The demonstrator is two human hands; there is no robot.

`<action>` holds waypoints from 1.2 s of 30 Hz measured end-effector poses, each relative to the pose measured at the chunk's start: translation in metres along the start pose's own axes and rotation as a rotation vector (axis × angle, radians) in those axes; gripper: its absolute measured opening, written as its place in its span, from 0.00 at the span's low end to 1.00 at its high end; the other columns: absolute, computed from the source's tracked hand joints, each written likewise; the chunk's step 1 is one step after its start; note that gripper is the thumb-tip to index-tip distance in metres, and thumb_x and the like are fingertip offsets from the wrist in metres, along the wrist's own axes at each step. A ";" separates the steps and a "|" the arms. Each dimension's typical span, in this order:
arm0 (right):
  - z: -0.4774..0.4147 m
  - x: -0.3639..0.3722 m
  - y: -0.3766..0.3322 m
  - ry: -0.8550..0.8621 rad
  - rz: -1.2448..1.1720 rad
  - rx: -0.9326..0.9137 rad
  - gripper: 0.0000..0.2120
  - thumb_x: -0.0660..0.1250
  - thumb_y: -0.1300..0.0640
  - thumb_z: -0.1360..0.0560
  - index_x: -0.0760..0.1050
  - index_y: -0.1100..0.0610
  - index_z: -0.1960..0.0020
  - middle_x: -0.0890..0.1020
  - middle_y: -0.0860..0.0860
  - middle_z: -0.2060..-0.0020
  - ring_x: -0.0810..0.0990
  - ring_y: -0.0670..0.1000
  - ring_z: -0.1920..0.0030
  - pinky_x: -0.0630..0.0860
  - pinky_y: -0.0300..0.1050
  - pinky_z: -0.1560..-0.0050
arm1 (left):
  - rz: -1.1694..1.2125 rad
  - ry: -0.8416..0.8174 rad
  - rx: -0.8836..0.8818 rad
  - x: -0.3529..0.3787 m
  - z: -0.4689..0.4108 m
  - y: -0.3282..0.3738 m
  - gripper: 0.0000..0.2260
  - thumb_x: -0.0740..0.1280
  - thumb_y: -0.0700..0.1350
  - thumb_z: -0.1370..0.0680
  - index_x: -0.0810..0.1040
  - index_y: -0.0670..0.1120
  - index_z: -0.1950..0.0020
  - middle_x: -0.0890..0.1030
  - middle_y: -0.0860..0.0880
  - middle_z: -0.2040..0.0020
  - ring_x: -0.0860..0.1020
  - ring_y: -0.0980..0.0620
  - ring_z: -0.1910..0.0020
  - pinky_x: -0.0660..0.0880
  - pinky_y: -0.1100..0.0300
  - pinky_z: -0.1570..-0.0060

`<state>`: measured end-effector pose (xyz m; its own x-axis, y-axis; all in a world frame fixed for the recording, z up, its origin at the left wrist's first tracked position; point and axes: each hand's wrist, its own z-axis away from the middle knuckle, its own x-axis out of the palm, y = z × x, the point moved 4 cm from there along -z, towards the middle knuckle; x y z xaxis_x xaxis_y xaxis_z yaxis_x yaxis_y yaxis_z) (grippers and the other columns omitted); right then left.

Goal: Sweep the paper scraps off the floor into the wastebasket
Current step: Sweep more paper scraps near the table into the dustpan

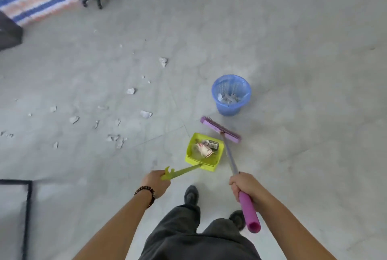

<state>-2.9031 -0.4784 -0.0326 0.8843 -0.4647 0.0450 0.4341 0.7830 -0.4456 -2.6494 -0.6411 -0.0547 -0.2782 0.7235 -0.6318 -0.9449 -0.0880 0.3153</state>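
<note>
**Nearly at the bin: loaded dustpan lies just short of the wastebasket**

The green dustpan point(209, 166), carrying a few scraps point(204, 147), sits low, near and slightly left of the blue wastebasket point(229, 110). The purple broom head point(219, 128) lies between the two. Whether the pan rests on the floor point(293, 71) or hangs just off it, I cannot tell. Its long handle runs back, near and left, to the left hand point(157, 183), whose fingers are curled tight round the handle's end. The right hand point(243, 186) is wrapped round the broom's shaft, which runs far and slightly left to the head. As I judge it, the left hand makes the coming lift, tipping the pan away toward the basket. Most loose paper scraps point(146, 114) lie well apart, to the left.
</note>
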 end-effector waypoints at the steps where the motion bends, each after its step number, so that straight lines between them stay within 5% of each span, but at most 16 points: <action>1: -0.004 0.013 -0.009 -0.021 0.044 0.002 0.03 0.60 0.68 0.27 0.69 0.63 0.59 0.69 0.54 0.79 0.65 0.49 0.82 0.64 0.38 0.80 | 0.053 0.030 -0.030 -0.005 0.002 -0.015 0.07 0.65 0.43 0.25 0.81 0.50 0.52 0.74 0.52 0.69 0.71 0.52 0.71 0.66 0.63 0.72; 6: -0.029 0.097 -0.042 -0.086 0.304 0.053 0.11 0.63 0.66 0.30 0.71 0.62 0.71 0.69 0.56 0.77 0.66 0.50 0.81 0.65 0.38 0.79 | 0.224 0.154 -0.191 -0.036 -0.002 -0.086 0.10 0.65 0.43 0.27 0.81 0.54 0.50 0.76 0.52 0.69 0.73 0.50 0.70 0.68 0.64 0.71; 9: -0.037 0.153 -0.059 -0.101 0.440 0.067 0.09 0.64 0.65 0.31 0.72 0.62 0.70 0.71 0.56 0.76 0.68 0.50 0.79 0.67 0.39 0.79 | 0.270 0.180 -0.271 -0.065 -0.015 -0.127 0.06 0.63 0.42 0.28 0.79 0.51 0.56 0.74 0.51 0.70 0.73 0.48 0.70 0.66 0.63 0.71; 23: -0.096 0.433 -0.159 -0.150 0.801 -0.027 0.14 0.64 0.66 0.28 0.71 0.62 0.72 0.71 0.54 0.79 0.67 0.49 0.82 0.65 0.36 0.80 | 0.536 0.300 -0.551 -0.216 -0.062 -0.326 0.07 0.63 0.43 0.27 0.80 0.49 0.56 0.77 0.49 0.68 0.76 0.46 0.67 0.69 0.62 0.70; 31: -0.188 0.577 -0.247 -0.213 0.944 -0.177 0.15 0.64 0.58 0.24 0.73 0.62 0.68 0.73 0.57 0.77 0.69 0.53 0.79 0.69 0.42 0.75 | 0.633 0.306 -0.652 -0.285 -0.128 -0.380 0.07 0.63 0.42 0.26 0.81 0.45 0.55 0.73 0.49 0.72 0.70 0.47 0.72 0.65 0.63 0.73; 36: -0.253 0.678 -0.310 -0.230 0.980 -0.192 0.13 0.63 0.55 0.25 0.77 0.64 0.61 0.76 0.57 0.74 0.72 0.54 0.76 0.73 0.45 0.70 | 0.623 0.282 -0.775 -0.341 -0.165 -0.403 0.11 0.62 0.50 0.23 0.79 0.49 0.62 0.74 0.50 0.72 0.72 0.48 0.72 0.66 0.63 0.71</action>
<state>-2.4819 -1.1405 -0.0908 0.8557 0.4502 -0.2549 -0.5143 0.6868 -0.5135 -2.2020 -0.9652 -0.0836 -0.6923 0.2204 -0.6871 -0.4431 -0.8814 0.1637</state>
